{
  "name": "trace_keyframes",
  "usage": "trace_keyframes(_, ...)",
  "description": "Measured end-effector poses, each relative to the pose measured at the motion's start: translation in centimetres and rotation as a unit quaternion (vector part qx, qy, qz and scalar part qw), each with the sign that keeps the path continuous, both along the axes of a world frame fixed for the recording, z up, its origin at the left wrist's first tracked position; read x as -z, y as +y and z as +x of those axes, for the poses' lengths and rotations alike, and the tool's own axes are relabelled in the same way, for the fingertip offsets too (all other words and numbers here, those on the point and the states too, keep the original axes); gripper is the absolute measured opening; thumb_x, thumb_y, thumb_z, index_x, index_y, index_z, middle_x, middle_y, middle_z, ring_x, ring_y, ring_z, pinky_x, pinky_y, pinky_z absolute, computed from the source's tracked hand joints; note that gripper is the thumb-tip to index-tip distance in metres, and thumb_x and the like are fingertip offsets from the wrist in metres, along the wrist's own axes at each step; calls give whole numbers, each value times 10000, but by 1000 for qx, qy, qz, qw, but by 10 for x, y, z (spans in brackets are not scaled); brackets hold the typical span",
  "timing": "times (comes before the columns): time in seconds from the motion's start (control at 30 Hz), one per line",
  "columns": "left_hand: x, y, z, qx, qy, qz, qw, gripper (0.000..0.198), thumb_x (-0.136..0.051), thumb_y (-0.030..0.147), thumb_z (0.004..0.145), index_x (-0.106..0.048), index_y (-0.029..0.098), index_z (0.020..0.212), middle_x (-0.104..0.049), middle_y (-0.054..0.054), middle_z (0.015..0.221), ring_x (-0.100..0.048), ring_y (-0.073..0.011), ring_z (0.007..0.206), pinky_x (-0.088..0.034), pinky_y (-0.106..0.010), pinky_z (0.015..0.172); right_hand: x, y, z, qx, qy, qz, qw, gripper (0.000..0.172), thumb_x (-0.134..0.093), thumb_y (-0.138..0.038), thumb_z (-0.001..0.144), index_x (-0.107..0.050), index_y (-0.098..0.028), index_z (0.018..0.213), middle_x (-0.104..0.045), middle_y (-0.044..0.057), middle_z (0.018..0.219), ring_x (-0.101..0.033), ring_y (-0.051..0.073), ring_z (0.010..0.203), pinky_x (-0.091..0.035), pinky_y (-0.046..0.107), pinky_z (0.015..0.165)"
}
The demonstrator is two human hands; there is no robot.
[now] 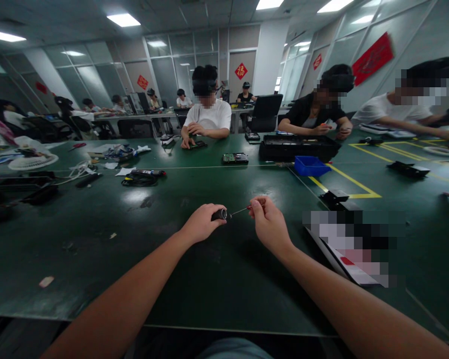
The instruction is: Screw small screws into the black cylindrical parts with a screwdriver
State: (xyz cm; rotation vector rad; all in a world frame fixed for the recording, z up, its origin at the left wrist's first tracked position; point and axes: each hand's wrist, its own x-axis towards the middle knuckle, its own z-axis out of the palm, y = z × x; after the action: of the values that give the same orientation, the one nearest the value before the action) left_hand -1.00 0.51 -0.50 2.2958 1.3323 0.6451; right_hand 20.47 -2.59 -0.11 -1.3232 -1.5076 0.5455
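My left hand [204,222] is closed round a short black cylinder [219,215], whose ringed round end faces right. In my right hand [266,222] is a screwdriver [241,210] with a thin metal shaft and a red part by the fingers. Its shaft points left, toward the open-looking end of the cylinder. Something small and shiny sits at the screwdriver's tip, too small to name. A narrow gap shows between the tip and the cylinder. Both hands are above the green table [209,284], and most of the screwdriver's handle is hidden by my fingers.
A coiled black cable [139,178] lies ahead on the left. Farther off are a circuit board [235,158], a blue bin [312,165] and a long black tray [299,148]. Papers [353,262] lie beside my right forearm. Several people sit across the table.
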Motion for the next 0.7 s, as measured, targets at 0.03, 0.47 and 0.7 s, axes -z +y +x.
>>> trace_keyframes(0.03,-1,0,0,-8,-14,-5,1000,266,-683,259,874,-686,224,1138,-689,-60,1140,-612,-252,1068,-459,-408,966,0,0,0,2,0,1,1000,268,-429,-444,998,-584,-229,957,-676,44,813,-628,216,748,-468,360,722)
trace_keyframes(0.47,-4,-3,3,-87,-39,-14,995,301,-643,436,903,-600,204,1090,-672,-63,1010,-626,-231,896,-493,-357,784,-6,-3,1,21,25,20,999,265,-443,-446,996,-589,-226,970,-686,54,840,-649,224,788,-485,370,757)
trace_keyframes(0.7,0,-6,10,-18,85,41,995,265,-540,297,963,-686,248,1178,-662,-62,1133,-633,-251,1013,-498,-366,837,-8,-5,3,32,37,34,998,276,-447,-450,1001,-601,-221,1016,-701,68,892,-667,232,833,-493,389,787)
